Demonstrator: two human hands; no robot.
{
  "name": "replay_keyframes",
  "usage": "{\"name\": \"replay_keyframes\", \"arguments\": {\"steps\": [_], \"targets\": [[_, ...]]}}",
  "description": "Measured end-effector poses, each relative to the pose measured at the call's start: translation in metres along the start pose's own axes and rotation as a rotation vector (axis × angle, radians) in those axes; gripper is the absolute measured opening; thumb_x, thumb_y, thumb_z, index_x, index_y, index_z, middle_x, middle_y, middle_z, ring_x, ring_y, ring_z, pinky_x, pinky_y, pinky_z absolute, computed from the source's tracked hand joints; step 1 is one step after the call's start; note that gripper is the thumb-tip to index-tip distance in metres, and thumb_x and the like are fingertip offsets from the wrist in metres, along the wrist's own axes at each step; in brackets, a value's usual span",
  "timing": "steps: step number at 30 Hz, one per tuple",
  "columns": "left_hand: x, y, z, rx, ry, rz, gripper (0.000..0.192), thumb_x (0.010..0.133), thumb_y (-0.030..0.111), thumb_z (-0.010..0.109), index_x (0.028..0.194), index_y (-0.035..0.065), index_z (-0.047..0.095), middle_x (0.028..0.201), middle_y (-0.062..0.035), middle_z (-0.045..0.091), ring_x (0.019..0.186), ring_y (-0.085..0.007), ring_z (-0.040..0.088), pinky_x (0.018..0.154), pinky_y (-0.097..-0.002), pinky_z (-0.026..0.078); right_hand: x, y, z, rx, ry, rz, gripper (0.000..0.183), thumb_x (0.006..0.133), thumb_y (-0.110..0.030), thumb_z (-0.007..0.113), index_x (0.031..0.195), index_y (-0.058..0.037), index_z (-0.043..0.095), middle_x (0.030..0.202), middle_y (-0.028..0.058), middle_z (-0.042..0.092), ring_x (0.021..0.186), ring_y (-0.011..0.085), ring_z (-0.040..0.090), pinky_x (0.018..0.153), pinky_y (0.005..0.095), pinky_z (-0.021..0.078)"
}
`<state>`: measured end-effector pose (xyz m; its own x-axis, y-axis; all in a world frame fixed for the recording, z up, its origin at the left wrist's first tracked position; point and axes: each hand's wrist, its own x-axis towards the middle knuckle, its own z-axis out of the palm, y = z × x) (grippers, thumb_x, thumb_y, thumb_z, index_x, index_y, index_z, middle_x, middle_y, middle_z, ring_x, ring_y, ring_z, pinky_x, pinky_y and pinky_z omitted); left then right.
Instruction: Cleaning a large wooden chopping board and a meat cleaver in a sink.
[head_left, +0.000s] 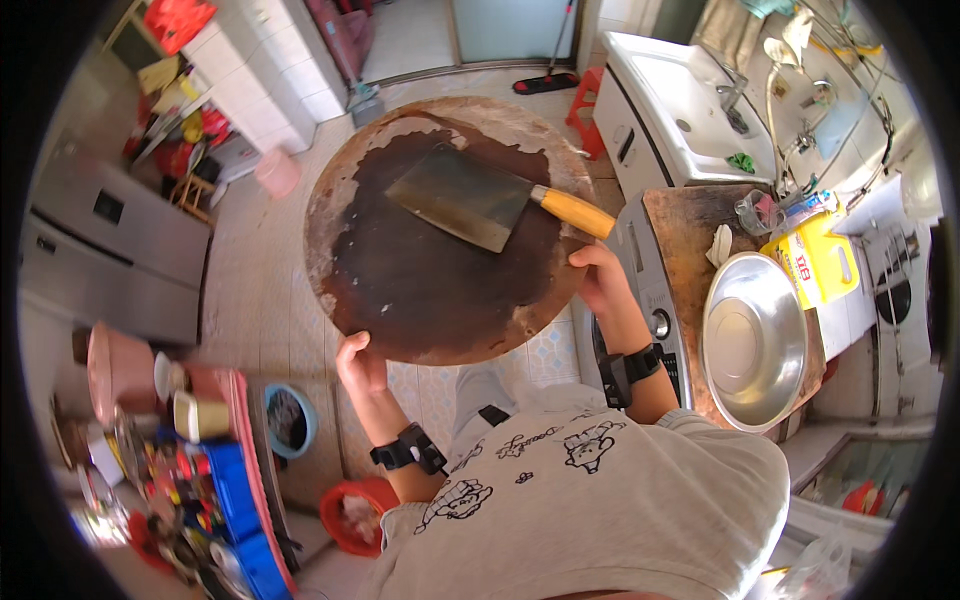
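Both my hands carry a large round wooden chopping board (442, 300) in front of me, above the tiled floor. Its middle is dark and looks wet, while the rim is paler and worn. My left hand (362, 366) grips the near left edge, thumb on top. On the right edge, my right hand (600, 276) holds on the same way; the fingers of both hands are largely hidden under the board. A cleaver (465, 196) lies flat on the board, its wooden handle (576, 212) reaching past the right rim, just above my right hand.
To the right, a worn wooden top (679, 225) over a washing machine (660, 324) bears a steel basin (754, 337) and a yellow oil jug (814, 259). Beyond stands a white sink (675, 105). A red bucket (360, 517) and blue bucket (291, 420) sit low left. A red stool (589, 105) stands ahead.
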<state>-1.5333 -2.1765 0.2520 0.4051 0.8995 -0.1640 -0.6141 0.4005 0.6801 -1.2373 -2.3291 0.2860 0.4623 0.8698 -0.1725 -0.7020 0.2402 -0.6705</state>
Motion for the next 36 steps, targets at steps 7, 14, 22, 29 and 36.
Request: {"name": "replay_keyframes", "arguments": {"steps": [7, 14, 22, 29, 36], "targets": [[0.181, -0.031, 0.056, 0.097, -0.298, -0.263, 0.058, 0.061, 0.009, 0.056, 0.116, -0.0045, 0.044, 0.119, -0.0124, 0.048, 0.110, -0.0280, 0.045, 0.096, -0.0348, 0.033, 0.068, -0.011, -0.016, 0.088, 0.312, -0.232, 0.057, 0.057, 0.003, 0.056, 0.114, -0.0008, 0.046, 0.105, 0.0093, 0.054, 0.094, 0.0219, 0.052, 0.085, 0.0331, 0.0407], [0.318, -0.087, 0.123, 0.178, -0.429, -0.510, 0.052, 0.062, 0.009, 0.056, 0.111, -0.0061, 0.047, 0.110, -0.0125, 0.054, 0.100, -0.0241, 0.052, 0.090, -0.0318, 0.039, 0.121, -0.028, -0.047, 0.166, 0.547, -0.358, 0.058, 0.057, 0.001, 0.056, 0.113, -0.0004, 0.046, 0.102, 0.0088, 0.055, 0.095, 0.0217, 0.051, 0.087, 0.0329, 0.0393], [0.437, -0.190, 0.237, 0.232, -0.635, -0.701, 0.050, 0.062, 0.011, 0.055, 0.109, -0.0055, 0.049, 0.113, -0.0132, 0.052, 0.105, -0.0257, 0.049, 0.092, -0.0355, 0.038, 0.186, -0.090, -0.087, 0.198, 0.697, -0.598, 0.062, 0.058, -0.002, 0.057, 0.119, 0.0016, 0.042, 0.113, 0.0103, 0.051, 0.104, 0.0245, 0.048, 0.094, 0.0348, 0.0342], [0.516, -0.279, 0.338, 0.235, -0.832, -0.881, 0.051, 0.065, 0.009, 0.051, 0.113, -0.0063, 0.045, 0.113, -0.0144, 0.052, 0.104, -0.0266, 0.050, 0.092, -0.0365, 0.038, 0.239, -0.141, -0.143, 0.282, 0.789, -0.701, 0.063, 0.058, -0.004, 0.058, 0.119, 0.0006, 0.042, 0.115, 0.0102, 0.050, 0.106, 0.0245, 0.047, 0.094, 0.0352, 0.0352], [0.591, -0.390, 0.431, 0.441, -0.828, -1.023, 0.046, 0.064, 0.007, 0.054, 0.108, -0.0037, 0.049, 0.104, -0.0105, 0.055, 0.095, -0.0217, 0.053, 0.086, -0.0328, 0.040, 0.299, -0.185, -0.207, 0.339, 0.929, -0.867, 0.062, 0.059, -0.003, 0.058, 0.119, 0.0003, 0.041, 0.116, 0.0106, 0.049, 0.107, 0.0260, 0.045, 0.096, 0.0371, 0.0330]]}}
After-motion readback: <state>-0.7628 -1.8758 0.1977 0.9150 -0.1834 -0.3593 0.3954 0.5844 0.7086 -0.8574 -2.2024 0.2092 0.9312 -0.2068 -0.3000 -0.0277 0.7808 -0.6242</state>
